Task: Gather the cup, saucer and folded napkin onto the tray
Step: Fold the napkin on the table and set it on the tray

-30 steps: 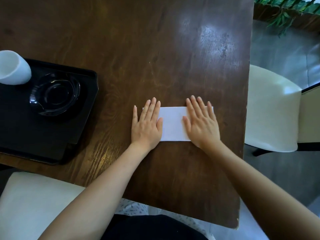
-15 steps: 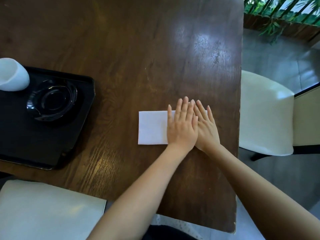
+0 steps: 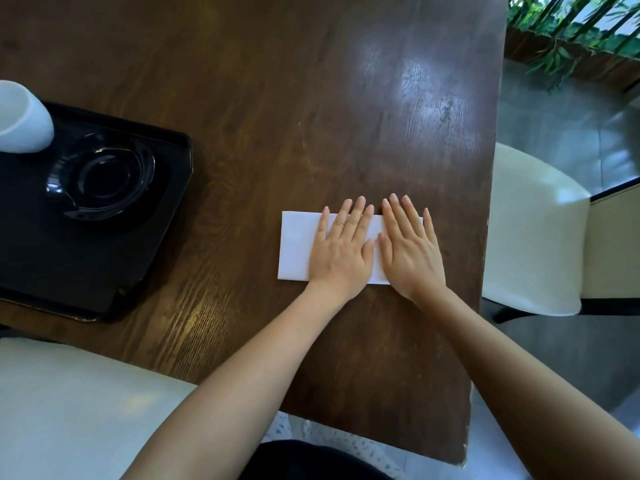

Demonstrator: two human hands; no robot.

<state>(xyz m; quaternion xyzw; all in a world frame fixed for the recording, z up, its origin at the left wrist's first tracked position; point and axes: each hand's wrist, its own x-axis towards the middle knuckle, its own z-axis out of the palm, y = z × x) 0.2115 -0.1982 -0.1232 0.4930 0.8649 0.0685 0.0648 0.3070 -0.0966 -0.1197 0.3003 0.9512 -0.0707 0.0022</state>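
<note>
I press my left hand point(image 3: 341, 251) and right hand point(image 3: 410, 252) flat, fingers spread, on the folded napkin point(image 3: 298, 244), long axis left-right; the tray point(image 3: 104, 271) lies left, nearer my left hand.

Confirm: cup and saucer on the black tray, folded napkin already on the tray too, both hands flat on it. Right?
Not quite. The head view shows the napkin on the bare wooden table, apart from the tray. The rest holds: cup and saucer on the tray, left hand and right hand flat on the napkin.
</note>
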